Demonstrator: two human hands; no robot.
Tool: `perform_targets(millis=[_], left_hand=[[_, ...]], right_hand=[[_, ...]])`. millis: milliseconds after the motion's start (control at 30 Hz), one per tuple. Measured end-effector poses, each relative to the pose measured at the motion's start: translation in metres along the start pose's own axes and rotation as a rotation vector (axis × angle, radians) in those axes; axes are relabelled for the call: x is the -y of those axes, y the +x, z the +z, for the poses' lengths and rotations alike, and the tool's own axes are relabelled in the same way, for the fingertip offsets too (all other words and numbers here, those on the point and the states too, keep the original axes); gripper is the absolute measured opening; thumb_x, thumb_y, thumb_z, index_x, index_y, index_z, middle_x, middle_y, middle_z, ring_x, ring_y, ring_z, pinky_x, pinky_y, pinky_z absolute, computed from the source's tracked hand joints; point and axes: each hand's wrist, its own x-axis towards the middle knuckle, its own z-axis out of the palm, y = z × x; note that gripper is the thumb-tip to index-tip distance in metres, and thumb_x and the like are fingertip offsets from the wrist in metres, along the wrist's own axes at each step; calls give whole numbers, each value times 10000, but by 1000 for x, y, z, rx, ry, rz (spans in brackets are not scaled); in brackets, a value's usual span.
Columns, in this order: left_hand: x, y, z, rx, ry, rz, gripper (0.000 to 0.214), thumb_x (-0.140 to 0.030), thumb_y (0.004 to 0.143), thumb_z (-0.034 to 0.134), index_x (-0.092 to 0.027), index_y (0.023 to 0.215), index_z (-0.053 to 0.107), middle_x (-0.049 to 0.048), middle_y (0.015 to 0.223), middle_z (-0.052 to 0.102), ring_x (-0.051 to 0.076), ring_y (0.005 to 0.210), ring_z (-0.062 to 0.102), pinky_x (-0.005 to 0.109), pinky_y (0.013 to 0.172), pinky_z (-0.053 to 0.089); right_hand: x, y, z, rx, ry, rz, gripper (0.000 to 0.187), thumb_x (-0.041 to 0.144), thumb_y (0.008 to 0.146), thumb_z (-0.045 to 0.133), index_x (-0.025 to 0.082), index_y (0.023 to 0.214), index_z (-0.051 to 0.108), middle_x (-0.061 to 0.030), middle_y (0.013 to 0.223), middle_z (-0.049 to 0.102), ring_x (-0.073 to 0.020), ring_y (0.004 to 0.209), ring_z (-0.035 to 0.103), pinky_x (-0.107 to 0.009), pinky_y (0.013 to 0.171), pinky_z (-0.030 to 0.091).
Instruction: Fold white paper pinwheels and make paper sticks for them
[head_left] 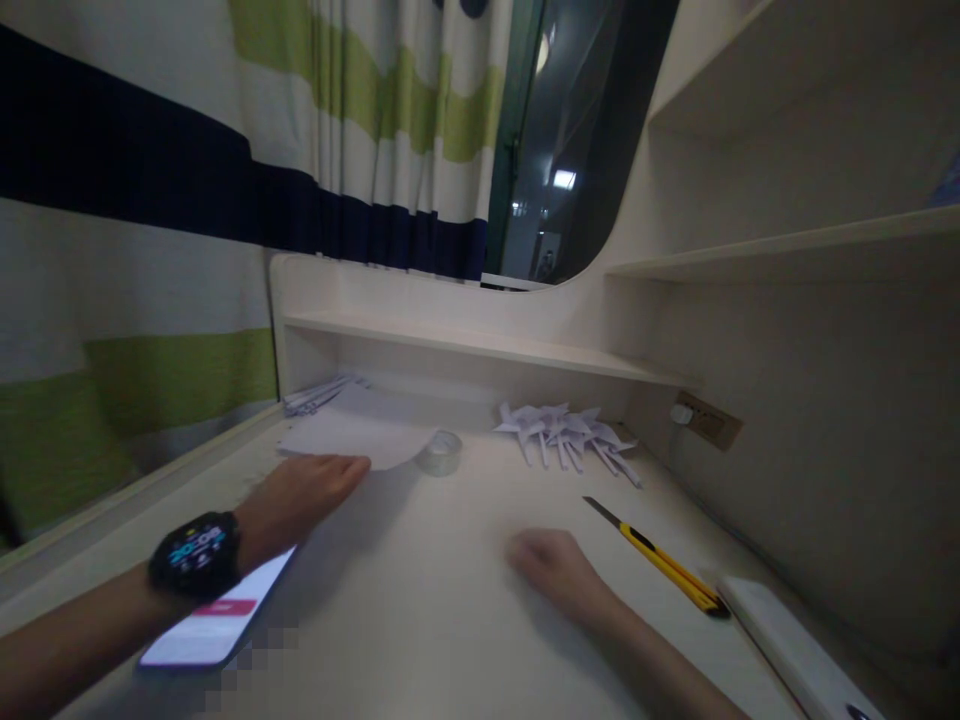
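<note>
My left hand (304,492), with a black smartwatch (196,553) on its wrist, stretches forward with flat fingers onto the near edge of a stack of white paper sheets (360,430). My right hand (555,572) rests low on the desk (442,580), blurred, its fingers curled under and hidden; it holds nothing that I can see. A yellow utility knife (660,560) with its blade out lies just to the right of that hand. A roll of clear tape (440,452) stands beside the paper.
A lit phone (217,615) lies under my left forearm. Several folded white paper pinwheels (566,432) lie at the back of the desk under a low shelf (480,345). A white flat object (795,650) sits at the right edge. A wall socket (709,420) is on the right wall, a striped curtain (225,180) to the left.
</note>
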Motion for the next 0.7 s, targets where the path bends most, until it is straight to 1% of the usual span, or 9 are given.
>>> perform_targets(millis=[67, 133, 167, 200, 333, 433, 533, 633, 700], left_hand=[[-25, -10, 5, -112, -29, 106, 326, -81, 851, 413, -207, 1106, 571, 106, 1027, 678, 261, 931, 642, 415, 816, 498], [-53, -21, 12, -196, -55, 214, 356, -98, 846, 433, -236, 1155, 544, 96, 977, 692, 235, 870, 659, 388, 763, 530], [-68, -26, 16, -241, -56, 267, 360, -99, 846, 437, -239, 1162, 538, 94, 944, 696, 224, 843, 663, 374, 744, 539], [-83, -30, 20, -286, -46, 318, 359, -93, 842, 439, -237, 1155, 541, 94, 922, 698, 216, 825, 664, 361, 729, 544], [-135, -40, 32, -454, 53, 464, 292, -49, 782, 479, -160, 1027, 593, 113, 857, 700, 218, 701, 661, 337, 604, 552], [-163, -36, 41, -453, 85, 466, 278, -27, 699, 524, -99, 952, 615, 98, 699, 667, 221, 553, 616, 339, 471, 513], [-183, -27, 49, -434, 78, 504, 267, -32, 681, 545, -74, 932, 624, 93, 651, 645, 223, 514, 597, 338, 423, 479], [-200, -20, 56, -395, 53, 550, 257, -78, 703, 570, -76, 954, 625, 105, 648, 646, 225, 510, 591, 336, 413, 454], [-210, -17, 59, -359, 39, 578, 248, -105, 717, 579, -79, 959, 627, 111, 651, 647, 225, 511, 588, 337, 408, 442]], right_hand=[[10, 25, 19, 36, 381, 184, 449, 515, 871, 473, 139, 640, 556, -41, 579, 590, -154, 549, 576, -275, 567, 466], [17, 50, 37, 98, 744, 402, 446, 585, 834, 506, 140, 833, 548, -61, 668, 641, -170, 564, 620, -304, 554, 501], [20, 60, 44, 142, 858, 475, 475, 613, 835, 483, 144, 893, 525, -77, 687, 655, -184, 569, 635, -327, 548, 513], [21, 70, 50, 155, 925, 484, 473, 604, 851, 468, 139, 920, 517, -83, 691, 660, -183, 569, 641, -325, 546, 517], [16, 90, 59, 96, 929, 510, 368, 489, 882, 491, 125, 862, 537, -31, 596, 611, -117, 460, 563, -222, 459, 450], [7, 88, 52, 58, 897, 515, 321, 452, 875, 506, 137, 819, 536, 33, 510, 524, -76, 378, 455, -179, 392, 362], [0, 79, 41, 62, 856, 485, 238, 342, 796, 622, 128, 720, 551, 64, 462, 459, -44, 349, 364, -162, 367, 291], [-6, 68, 30, 72, 802, 453, 145, 212, 711, 680, 108, 685, 582, 37, 487, 514, -41, 385, 398, -156, 383, 279], [-10, 62, 23, 72, 768, 436, 144, 236, 728, 664, 103, 719, 609, 15, 521, 559, -49, 408, 428, -158, 396, 287]])
